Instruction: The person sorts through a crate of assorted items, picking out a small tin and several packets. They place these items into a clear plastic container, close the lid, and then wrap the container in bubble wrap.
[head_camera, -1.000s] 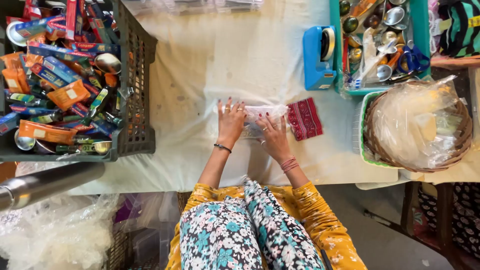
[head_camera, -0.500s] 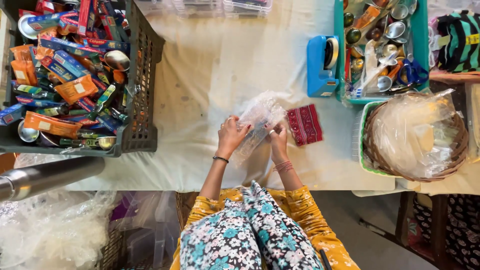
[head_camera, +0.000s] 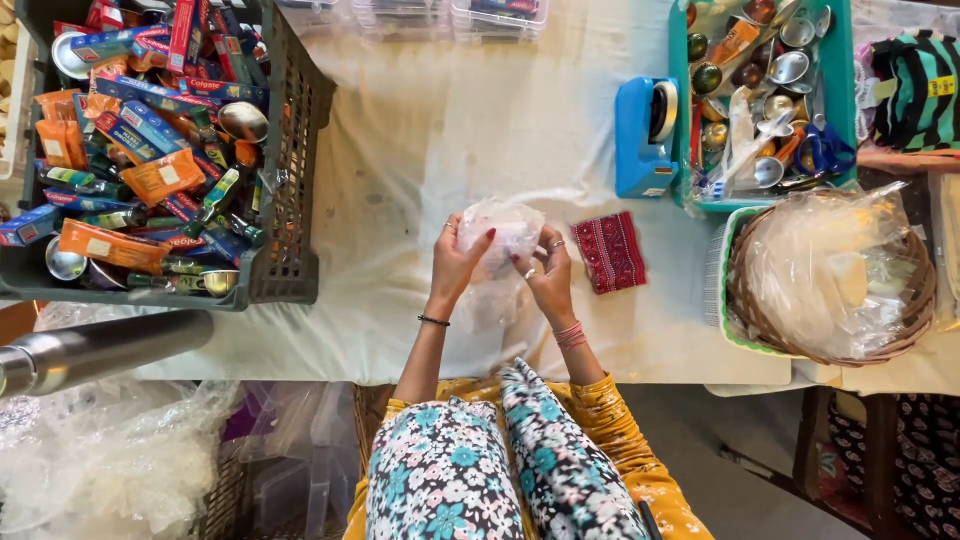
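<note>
hands: my left hand (head_camera: 457, 262) and right hand (head_camera: 548, 278) both grip a clear plastic bag (head_camera: 505, 232)
pouch: red patterned (head_camera: 612, 252), flat on surface (head_camera: 450, 130)
crate: dark (head_camera: 288, 180), boxed tubes

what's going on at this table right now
A person seated at a cloth-covered table holds a clear plastic bag up between the left hand and right hand. A small red pouch lies just beside the right hand. A dark crate of boxed goods stands at the left.
</note>
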